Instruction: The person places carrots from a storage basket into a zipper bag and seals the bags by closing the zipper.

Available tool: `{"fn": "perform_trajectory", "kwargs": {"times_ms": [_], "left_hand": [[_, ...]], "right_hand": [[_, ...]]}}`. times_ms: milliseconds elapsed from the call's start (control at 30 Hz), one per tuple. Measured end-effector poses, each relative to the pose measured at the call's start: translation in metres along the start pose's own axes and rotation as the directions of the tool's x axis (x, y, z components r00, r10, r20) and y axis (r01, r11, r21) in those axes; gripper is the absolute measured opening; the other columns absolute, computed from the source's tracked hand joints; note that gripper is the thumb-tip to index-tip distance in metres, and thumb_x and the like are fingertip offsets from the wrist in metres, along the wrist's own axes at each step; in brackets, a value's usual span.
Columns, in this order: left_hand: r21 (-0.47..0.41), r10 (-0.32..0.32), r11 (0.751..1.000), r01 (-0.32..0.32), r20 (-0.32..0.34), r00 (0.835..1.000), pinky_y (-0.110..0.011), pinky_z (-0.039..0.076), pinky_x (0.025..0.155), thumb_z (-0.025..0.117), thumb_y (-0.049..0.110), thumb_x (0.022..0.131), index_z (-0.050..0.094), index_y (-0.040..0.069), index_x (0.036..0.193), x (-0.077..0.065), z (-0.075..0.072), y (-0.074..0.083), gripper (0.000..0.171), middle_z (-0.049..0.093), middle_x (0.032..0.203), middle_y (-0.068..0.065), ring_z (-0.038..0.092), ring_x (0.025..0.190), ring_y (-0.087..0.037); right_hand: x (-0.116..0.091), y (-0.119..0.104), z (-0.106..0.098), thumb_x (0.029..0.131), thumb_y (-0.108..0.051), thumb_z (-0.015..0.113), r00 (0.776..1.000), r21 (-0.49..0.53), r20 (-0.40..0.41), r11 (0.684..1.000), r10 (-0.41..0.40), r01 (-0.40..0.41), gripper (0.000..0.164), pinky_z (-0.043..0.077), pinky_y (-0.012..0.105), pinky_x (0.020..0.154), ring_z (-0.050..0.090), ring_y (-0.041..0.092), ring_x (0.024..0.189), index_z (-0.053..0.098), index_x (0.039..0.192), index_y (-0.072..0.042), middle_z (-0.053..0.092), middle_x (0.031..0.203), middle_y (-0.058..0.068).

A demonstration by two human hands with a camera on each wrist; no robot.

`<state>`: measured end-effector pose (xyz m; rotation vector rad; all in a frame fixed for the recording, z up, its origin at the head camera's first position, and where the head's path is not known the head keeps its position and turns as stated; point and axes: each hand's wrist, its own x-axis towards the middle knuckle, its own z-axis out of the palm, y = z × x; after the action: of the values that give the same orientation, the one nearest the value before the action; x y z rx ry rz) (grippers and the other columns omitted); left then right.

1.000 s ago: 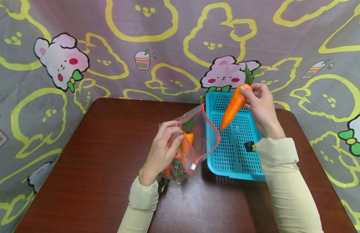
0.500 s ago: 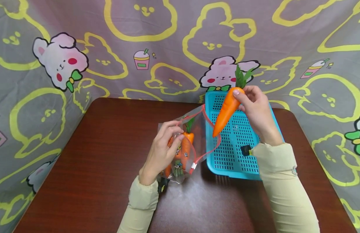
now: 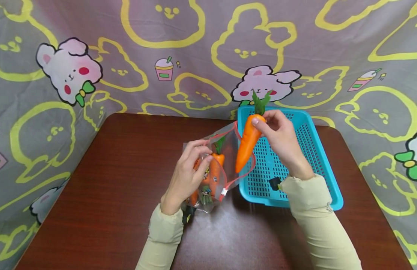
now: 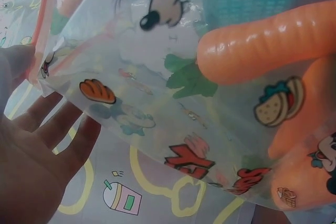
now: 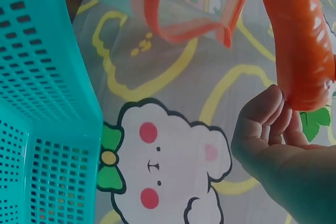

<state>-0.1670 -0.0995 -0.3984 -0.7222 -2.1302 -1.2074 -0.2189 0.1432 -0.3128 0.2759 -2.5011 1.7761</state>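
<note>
My right hand (image 3: pixel 282 142) pinches an orange carrot (image 3: pixel 248 144) near its leafy green top, thumb on the front. The carrot slants tip-down, its tip overlapping the mouth of a clear slider zip bag (image 3: pixel 231 144) with a red zip edge. My left hand (image 3: pixel 186 174) grips that bag near its mouth, which gapes toward the right. Inside the bag, more carrots (image 4: pixel 262 43) with green tops show through the printed plastic in the left wrist view. In the right wrist view the fingers (image 5: pixel 260 111) close on the thick end of the carrot (image 5: pixel 302 30).
A blue perforated plastic basket (image 3: pixel 318 142) stands to the right of the bag, beneath the right hand. Both stand on a dark brown table (image 3: pixel 127 180). A cartoon-patterned cloth (image 3: pixel 194 48) hangs behind the table and along its sides.
My right hand has carried the carrot left and down from over the basket to the bag's mouth. The left hand and the bag have stayed almost still.
</note>
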Motion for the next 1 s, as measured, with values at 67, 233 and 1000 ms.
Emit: {"fn": "perform_trajectory", "kwargs": {"times_ms": [67,233,1000], "left_hand": [[-0.002,0.001,1.0,-0.001,-0.004,1.0,-0.033,0.05,0.075,0.06,0.013,0.095,0.059,0.006,0.103,0.0,0.0,0.0,0.011,0.057,0.124,-0.013,0.059,0.095,-0.021],[-0.006,0.005,1.0,-0.005,-0.016,1.0,-0.035,0.05,0.073,0.061,0.011,0.095,0.059,0.005,0.103,0.001,0.0,0.0,0.01,0.057,0.124,-0.014,0.058,0.092,-0.021],[0.003,0.005,1.0,-0.005,-0.031,1.0,-0.033,0.051,0.076,0.063,0.01,0.093,0.06,0.005,0.103,0.0,0.0,0.0,0.012,0.057,0.123,-0.013,0.059,0.095,-0.021]], "right_hand": [[-0.002,0.0,0.003,0.094,-0.036,0.061,1.0,-0.029,0.01,1.0,-0.007,0.007,0.037,0.054,0.021,0.076,0.059,0.019,0.091,0.051,0.114,-0.007,0.057,0.105,0.004],[-0.007,0.0,0.008,0.094,-0.04,0.061,1.0,-0.107,0.024,0.994,-0.012,0.014,0.043,0.052,0.02,0.076,0.055,0.019,0.093,0.051,0.118,-0.005,0.056,0.106,0.005],[-0.016,0.004,0.017,0.09,-0.045,0.064,0.991,-0.265,0.123,0.964,0.049,-0.015,0.046,0.049,0.028,0.063,0.055,0.023,0.089,0.052,0.112,-0.008,0.058,0.104,0.009]]}}
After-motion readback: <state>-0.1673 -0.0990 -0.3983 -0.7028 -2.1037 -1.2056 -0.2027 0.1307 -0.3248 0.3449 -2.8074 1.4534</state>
